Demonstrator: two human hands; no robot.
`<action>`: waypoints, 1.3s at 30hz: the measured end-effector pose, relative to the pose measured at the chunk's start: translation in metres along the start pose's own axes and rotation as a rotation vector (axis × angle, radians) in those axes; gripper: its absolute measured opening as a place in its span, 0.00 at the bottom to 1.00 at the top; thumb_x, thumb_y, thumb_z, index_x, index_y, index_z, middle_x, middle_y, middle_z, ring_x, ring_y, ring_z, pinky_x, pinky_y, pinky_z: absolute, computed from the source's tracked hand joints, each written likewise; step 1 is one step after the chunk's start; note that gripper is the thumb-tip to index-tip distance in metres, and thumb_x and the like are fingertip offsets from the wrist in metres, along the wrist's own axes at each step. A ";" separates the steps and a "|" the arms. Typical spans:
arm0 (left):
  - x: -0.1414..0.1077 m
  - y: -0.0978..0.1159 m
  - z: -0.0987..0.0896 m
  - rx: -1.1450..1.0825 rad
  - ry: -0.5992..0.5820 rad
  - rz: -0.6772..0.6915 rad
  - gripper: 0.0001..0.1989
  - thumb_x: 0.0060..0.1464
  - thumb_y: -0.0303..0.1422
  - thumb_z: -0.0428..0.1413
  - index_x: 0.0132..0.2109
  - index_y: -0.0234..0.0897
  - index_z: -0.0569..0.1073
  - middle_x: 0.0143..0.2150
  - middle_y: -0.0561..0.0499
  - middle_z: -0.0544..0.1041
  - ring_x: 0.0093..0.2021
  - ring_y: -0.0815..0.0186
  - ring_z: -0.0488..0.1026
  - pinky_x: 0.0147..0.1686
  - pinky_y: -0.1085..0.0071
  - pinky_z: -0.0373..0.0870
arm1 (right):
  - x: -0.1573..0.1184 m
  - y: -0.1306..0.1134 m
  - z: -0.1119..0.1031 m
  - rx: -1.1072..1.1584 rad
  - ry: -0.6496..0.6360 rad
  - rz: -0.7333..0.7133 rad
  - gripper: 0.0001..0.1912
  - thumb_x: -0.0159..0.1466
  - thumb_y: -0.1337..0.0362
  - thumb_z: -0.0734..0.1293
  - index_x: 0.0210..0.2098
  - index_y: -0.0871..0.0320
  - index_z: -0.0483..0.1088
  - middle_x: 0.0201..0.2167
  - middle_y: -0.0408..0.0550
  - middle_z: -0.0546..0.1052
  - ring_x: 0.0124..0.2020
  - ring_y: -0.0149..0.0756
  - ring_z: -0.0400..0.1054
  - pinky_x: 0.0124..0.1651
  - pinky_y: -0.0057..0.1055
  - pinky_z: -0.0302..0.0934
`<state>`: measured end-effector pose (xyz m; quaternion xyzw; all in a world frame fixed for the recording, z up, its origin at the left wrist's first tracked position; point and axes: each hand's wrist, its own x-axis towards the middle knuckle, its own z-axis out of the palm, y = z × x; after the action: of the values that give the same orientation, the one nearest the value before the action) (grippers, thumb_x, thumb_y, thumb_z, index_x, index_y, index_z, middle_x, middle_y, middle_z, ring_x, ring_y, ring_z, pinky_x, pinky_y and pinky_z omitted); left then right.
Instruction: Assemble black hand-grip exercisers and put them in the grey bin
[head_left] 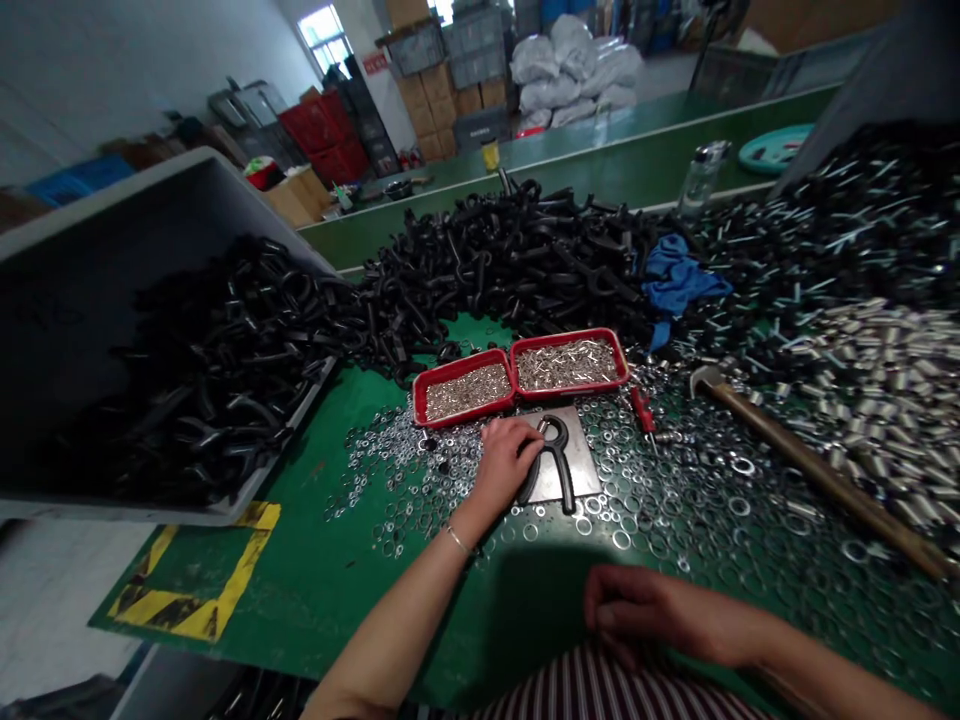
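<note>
The left hand (504, 462) has its fingers down on a black shackle (566, 475), on a steel plate (585, 470) in the tabletop (315, 590) middle, by two red trays (457, 368). The right hand (637, 612) has its fingers curled together, empty. Pressing flat keeps the shackle steady.

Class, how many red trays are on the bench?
2: the left red tray and the right red tray, side by side on the green bench, beyond the metal plate.
</note>
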<state>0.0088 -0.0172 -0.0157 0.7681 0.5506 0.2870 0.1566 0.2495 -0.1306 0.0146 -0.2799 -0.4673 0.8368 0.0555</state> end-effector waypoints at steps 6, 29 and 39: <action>0.003 -0.009 0.002 -0.064 0.000 0.041 0.05 0.63 0.35 0.58 0.40 0.39 0.76 0.42 0.51 0.78 0.47 0.61 0.70 0.53 0.61 0.62 | 0.024 0.027 -0.002 0.265 0.197 -0.036 0.16 0.59 0.57 0.74 0.35 0.59 0.66 0.23 0.40 0.74 0.21 0.28 0.67 0.25 0.25 0.61; 0.014 0.006 -0.023 0.628 -0.290 0.532 0.09 0.67 0.28 0.48 0.43 0.32 0.73 0.40 0.44 0.76 0.42 0.57 0.70 0.45 0.58 0.64 | 0.048 -0.048 -0.064 -0.301 0.715 -0.296 0.13 0.65 0.53 0.68 0.37 0.56 0.68 0.28 0.44 0.77 0.25 0.36 0.74 0.33 0.34 0.67; 0.013 -0.001 -0.020 0.530 -0.268 0.492 0.13 0.68 0.28 0.46 0.42 0.32 0.74 0.40 0.44 0.77 0.44 0.57 0.71 0.47 0.58 0.64 | 0.097 -0.054 -0.093 -1.102 0.760 -0.664 0.11 0.72 0.60 0.61 0.38 0.56 0.72 0.38 0.53 0.74 0.42 0.45 0.69 0.49 0.43 0.66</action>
<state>-0.0007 -0.0067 0.0028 0.9218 0.3795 0.0607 -0.0503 0.2072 0.0037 -0.0198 -0.3815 -0.8274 0.2663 0.3146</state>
